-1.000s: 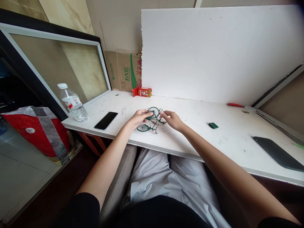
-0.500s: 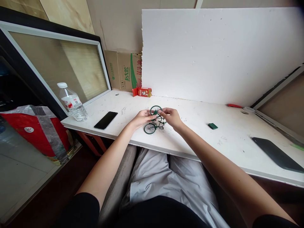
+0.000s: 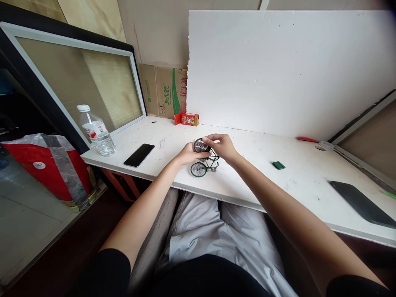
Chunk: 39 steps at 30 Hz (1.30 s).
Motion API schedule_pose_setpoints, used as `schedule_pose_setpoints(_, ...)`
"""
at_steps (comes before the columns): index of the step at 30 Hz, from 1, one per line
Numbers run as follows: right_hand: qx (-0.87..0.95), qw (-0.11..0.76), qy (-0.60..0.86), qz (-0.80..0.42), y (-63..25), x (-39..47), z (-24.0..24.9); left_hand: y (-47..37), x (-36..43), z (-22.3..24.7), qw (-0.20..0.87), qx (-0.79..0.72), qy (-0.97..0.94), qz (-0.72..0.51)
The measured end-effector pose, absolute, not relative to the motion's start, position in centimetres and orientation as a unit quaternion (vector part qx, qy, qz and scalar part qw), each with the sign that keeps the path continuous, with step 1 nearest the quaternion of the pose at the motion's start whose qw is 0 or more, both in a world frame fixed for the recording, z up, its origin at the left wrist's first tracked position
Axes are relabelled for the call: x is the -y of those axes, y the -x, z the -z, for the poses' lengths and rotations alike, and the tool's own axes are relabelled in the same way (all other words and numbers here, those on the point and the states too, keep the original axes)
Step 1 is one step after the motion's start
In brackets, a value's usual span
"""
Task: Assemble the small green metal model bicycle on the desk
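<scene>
A small green and black model bicycle (image 3: 212,164) is over the front middle of the white table, its lower spoked wheel (image 3: 198,169) nearest me. Above it, a green-rimmed spoked wheel (image 3: 198,144) sits between my two hands; my fingers hide whether it is joined to the bicycle. My left hand (image 3: 189,155) is closed on the bicycle from the left, thumb stretched across its upper part. From the right, my right hand (image 3: 222,146) pinches the upper wheel at its rim with thumb and fingers. Parts of the frame are hidden behind the fingers.
On the white table (image 3: 244,181) lie a black phone (image 3: 139,155), a small green block (image 3: 279,165), a dark flat slab (image 3: 361,202) and a red object (image 3: 307,139). A water bottle (image 3: 96,132) stands left. Behind are a red box (image 3: 189,119), a carton (image 3: 163,90) and a white board (image 3: 278,70).
My right hand has shifted up and its fingers now lie over the upper wheel's rim. The upper wheel has tilted and moved slightly left. The camera view has shifted slightly.
</scene>
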State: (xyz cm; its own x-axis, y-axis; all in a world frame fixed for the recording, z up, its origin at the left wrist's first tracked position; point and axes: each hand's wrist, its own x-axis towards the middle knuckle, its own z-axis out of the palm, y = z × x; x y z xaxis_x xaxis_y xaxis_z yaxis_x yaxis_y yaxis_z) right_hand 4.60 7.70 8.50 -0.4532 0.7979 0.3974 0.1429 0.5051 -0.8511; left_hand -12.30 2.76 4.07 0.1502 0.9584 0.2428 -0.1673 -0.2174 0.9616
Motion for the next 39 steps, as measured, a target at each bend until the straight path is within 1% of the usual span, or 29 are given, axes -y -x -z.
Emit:
schedule_pose_setpoints(2, 0.792, 0.411, 0.295, -0.342, -4.0, -7.8, -8.9, 12.1, -2.8, -4.1, 0.504, -0.374, -0.534, -0.566)
schedule_pose_setpoints(5, 0.842, 0.39, 0.291, -0.233, -3.0, -7.9, -9.2, 11.9, -3.1, -3.9, 0.487, -0.392, -0.5, -0.6)
schedule_pose_setpoints(8, 0.865, 0.374, 0.302, -0.143, -2.2, -8.0, -9.3, 11.8, -3.4, -3.5, 0.503, -0.373, -0.473, -0.62)
schedule_pose_setpoints(12, 0.89, 0.357, 0.263, -0.109, -1.9, -8.6, -9.0, 11.8, -3.7, -2.9, 0.533, -0.345, -0.435, -0.638)
schedule_pose_setpoints(16, 0.868, 0.398, 0.285, -0.081, -3.1, -9.7, -8.1, 11.8, -3.7, -2.4, 0.542, -0.325, -0.426, -0.648)
schedule_pose_setpoints(20, 0.853, 0.395, 0.329, -0.091, -5.3, -10.5, -6.4, 12.1, -3.9, -2.0, 0.563, -0.312, -0.402, -0.651)
schedule_pose_setpoints(25, 0.848, 0.371, 0.345, -0.154, -6.6, -10.3, -4.8, 12.1, -4.3, -1.2, 0.572, -0.318, -0.398, -0.643)
schedule_pose_setpoints(29, 0.833, 0.399, 0.328, -0.199, -6.5, -9.7, -4.9, 11.9, -4.1, -1.2, 0.56, -0.336, -0.403, -0.641)
schedule_pose_setpoints(35, 0.819, 0.389, 0.291, -0.305, -6.9, -9.4, -5.5, 12.2, -3.6, -2.3, 0.543, -0.346, -0.435, -0.63)
schedule_pose_setpoints(39, 0.794, 0.411, 0.286, -0.344, -7.1, -9.6, -5.4, 12.3, -3.8, -2.4, 0.543, -0.341, -0.44, -0.629)
